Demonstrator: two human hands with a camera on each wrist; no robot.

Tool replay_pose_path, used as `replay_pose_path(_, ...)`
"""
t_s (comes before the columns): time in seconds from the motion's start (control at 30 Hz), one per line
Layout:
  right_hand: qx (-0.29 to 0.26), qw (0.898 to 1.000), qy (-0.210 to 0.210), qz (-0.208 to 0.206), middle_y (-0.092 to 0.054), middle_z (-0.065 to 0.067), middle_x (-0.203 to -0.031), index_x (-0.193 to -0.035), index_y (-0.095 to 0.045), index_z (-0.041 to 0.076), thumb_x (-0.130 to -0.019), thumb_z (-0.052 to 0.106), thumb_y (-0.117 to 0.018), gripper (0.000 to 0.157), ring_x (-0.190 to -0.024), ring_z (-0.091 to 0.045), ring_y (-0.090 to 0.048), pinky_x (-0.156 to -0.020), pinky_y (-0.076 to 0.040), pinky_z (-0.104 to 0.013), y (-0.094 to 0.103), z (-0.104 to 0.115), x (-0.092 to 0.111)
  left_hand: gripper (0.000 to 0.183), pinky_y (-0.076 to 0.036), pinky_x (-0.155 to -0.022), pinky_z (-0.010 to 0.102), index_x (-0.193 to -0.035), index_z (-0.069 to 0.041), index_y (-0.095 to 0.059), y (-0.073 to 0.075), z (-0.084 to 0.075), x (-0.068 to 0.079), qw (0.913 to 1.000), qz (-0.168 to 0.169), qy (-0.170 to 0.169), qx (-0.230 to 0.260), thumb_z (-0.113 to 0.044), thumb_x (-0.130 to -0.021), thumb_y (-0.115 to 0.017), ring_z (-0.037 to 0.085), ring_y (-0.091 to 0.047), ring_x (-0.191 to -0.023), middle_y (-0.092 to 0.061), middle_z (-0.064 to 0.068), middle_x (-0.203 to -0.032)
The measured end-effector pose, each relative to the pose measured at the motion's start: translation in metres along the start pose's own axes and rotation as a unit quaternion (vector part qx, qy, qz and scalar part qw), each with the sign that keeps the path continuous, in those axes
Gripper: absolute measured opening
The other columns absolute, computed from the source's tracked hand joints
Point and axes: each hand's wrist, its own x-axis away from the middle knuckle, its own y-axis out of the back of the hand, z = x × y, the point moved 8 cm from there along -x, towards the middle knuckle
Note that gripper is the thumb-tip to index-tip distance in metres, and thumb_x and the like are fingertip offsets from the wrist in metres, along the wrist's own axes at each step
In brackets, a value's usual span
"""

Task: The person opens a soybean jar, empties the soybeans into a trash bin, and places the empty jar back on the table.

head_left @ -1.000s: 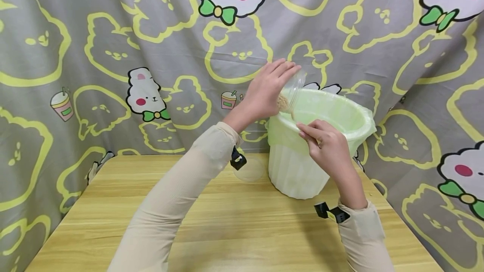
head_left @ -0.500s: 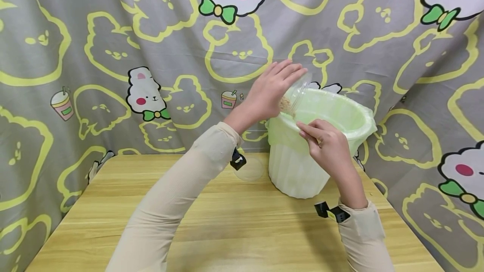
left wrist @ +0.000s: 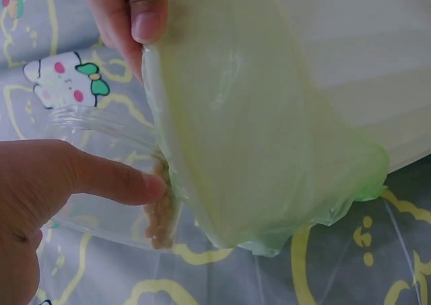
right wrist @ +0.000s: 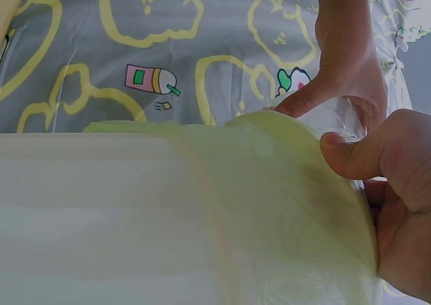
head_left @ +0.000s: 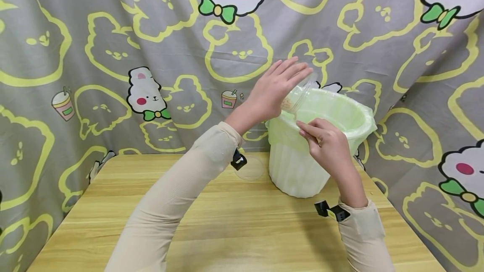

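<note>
My left hand [head_left: 270, 91] grips a clear plastic jar [left wrist: 101, 150], its thumb laid along the side in the left wrist view. The jar lies tipped over at the bin's rim, and small beige beans or pellets [left wrist: 161, 217] are gathered toward the rim-side end. In the head view, my right hand [head_left: 327, 144] is at the near rim, thumb and forefinger pinched on a thin pale stick-like thing, mostly hidden. The white bin [head_left: 298, 171] stands upright, lined with a pale green bag [right wrist: 283, 197] folded over its rim.
A clear round disc [head_left: 249, 168], like a jar lid, lies flat on the wooden table [head_left: 211, 230], left of the bin. A grey patterned curtain [head_left: 170, 53] hangs close behind the bin and along the right side. A small speck lies near the table's right edge.
My left hand has shifted slightly right and tilted the jar further over the bin. Fewer beige pieces show in the jar. My right hand stays in nearly the same place.
</note>
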Motion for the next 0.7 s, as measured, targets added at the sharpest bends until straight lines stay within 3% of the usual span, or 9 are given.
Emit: replay_pose_path(0.7, -0.005, 1.000, -0.001, 0.003, -0.067, -0.008, -0.078, -0.108, -0.080, 0.004, -0.087, -0.002, -0.076, 0.023, -0.063, -0.014, -0.048, -0.055, -0.037, -0.028, -0.001, 0.000, -0.001, 0.084, -0.008, -0.132, 0.038, -0.161, -0.017, -0.033, 0.001, -0.013, -0.001, 0.9991, 0.018, -0.036, 0.008, 0.017, -0.087, -0.053, 0.024, -0.019, -0.158, -0.035, 0.002, -0.165)
